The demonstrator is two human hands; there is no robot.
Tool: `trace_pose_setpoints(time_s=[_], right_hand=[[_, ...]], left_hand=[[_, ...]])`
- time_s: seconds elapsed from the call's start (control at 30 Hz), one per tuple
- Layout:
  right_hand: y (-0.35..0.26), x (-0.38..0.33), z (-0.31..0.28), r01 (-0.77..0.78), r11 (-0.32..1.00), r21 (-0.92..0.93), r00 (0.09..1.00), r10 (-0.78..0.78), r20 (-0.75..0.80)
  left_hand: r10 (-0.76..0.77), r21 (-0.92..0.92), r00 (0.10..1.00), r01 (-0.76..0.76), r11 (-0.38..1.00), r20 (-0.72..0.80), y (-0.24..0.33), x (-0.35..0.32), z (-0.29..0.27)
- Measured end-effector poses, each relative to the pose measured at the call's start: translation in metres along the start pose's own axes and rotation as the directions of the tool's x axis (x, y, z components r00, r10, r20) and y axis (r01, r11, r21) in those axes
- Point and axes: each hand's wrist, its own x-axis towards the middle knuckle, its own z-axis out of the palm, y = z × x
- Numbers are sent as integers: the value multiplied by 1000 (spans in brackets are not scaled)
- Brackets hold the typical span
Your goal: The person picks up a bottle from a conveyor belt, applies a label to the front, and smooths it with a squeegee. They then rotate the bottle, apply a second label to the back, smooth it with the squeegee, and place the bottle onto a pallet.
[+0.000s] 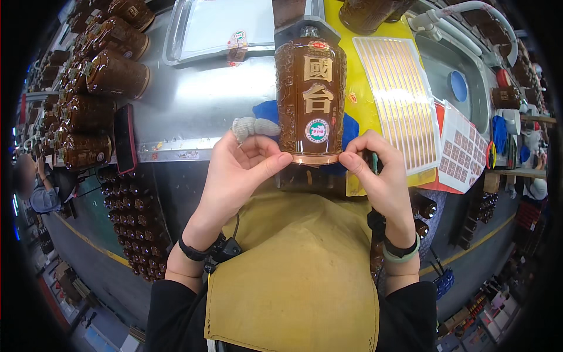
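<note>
A brown glazed bottle (293,100) with raised gold characters and a round green-and-white sticker lies in front of me, its base toward me. Around its base edge runs a shiny copper-gold strip (315,159). My left hand (240,167) pinches the strip at the base's left side; a grey knitted finger cover (256,127) is on one of its fingers. On the right side, my right hand (380,170) pinches the strip with thumb and forefinger. Blue cloth (350,130) shows beneath the bottle. The bottle's underside is hidden.
A sheet of gold strips (399,100) lies on a yellow mat (349,70) to the right, beside a sheet of small square labels (463,154). A phone (125,138) and several brown bottles (117,73) stand left. A metal tray (176,35) is at the back; a sink (478,97) is far right.
</note>
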Motion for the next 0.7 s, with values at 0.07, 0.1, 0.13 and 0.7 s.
trace_pose_setpoints(time_s=[0.07, 0.1, 0.13, 0.7], right_hand=[[0, 0, -1, -13, 1000, 4, 1000, 13, 4], [0, 0, -1, -5, 1000, -1, 1000, 5, 4], [0, 0, -1, 3, 1000, -6, 1000, -3, 5], [0, 1, 0, -5, 1000, 14, 1000, 5, 1]], left_hand=[[1, -4, 1000, -1, 1000, -1, 0, 0, 1], [8, -6, 1000, -8, 1000, -3, 0, 0, 1], [15, -8, 1000, -15, 1000, -4, -1, 0, 1], [3, 2, 1000, -3, 1000, -20, -1, 0, 2]])
